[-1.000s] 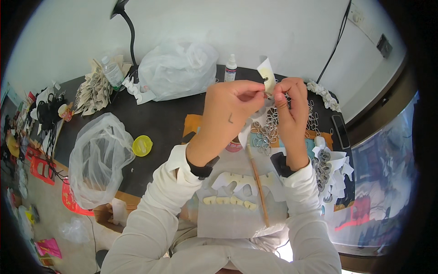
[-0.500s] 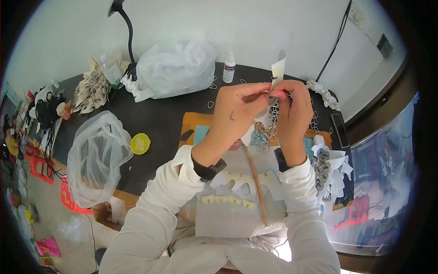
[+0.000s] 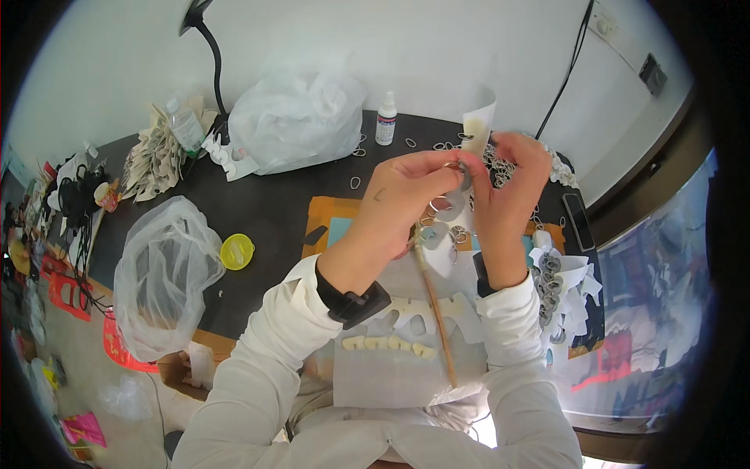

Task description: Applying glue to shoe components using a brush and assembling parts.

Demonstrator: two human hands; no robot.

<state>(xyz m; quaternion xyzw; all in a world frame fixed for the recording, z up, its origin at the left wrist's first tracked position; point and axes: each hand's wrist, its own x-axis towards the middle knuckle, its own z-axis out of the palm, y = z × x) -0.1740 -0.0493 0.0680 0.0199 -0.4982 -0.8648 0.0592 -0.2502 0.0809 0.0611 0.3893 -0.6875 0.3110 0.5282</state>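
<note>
Over the back right of the table both hands meet at a white strip (image 3: 477,129) that stands upright and curls at its top, with a pale yellowish patch on it. My left hand (image 3: 402,195) pinches the strip's lower part between thumb and fingers, and a silver metal ring shows there. My right hand (image 3: 512,187) closes thumb and forefinger on the same spot from the other side. A grey rounded piece (image 3: 451,207) hangs just below the fingertips. Beneath the hands, a thin wooden stick (image 3: 439,320) lies across a white sheet (image 3: 383,383).
Loose metal rings (image 3: 500,166) lie behind my right hand. White pieces with rings (image 3: 551,285) pile at the right, near a phone (image 3: 579,222). Cut-out strips (image 3: 391,344) rest on the sheet. A spray bottle (image 3: 386,121), plastic bags (image 3: 297,125) and a yellow lid (image 3: 237,252) stand farther left.
My right hand has turned, its fingers lifting outward from the strip. The grey rounded piece below the fingertips shows more plainly. Both hands stay at the strip.
</note>
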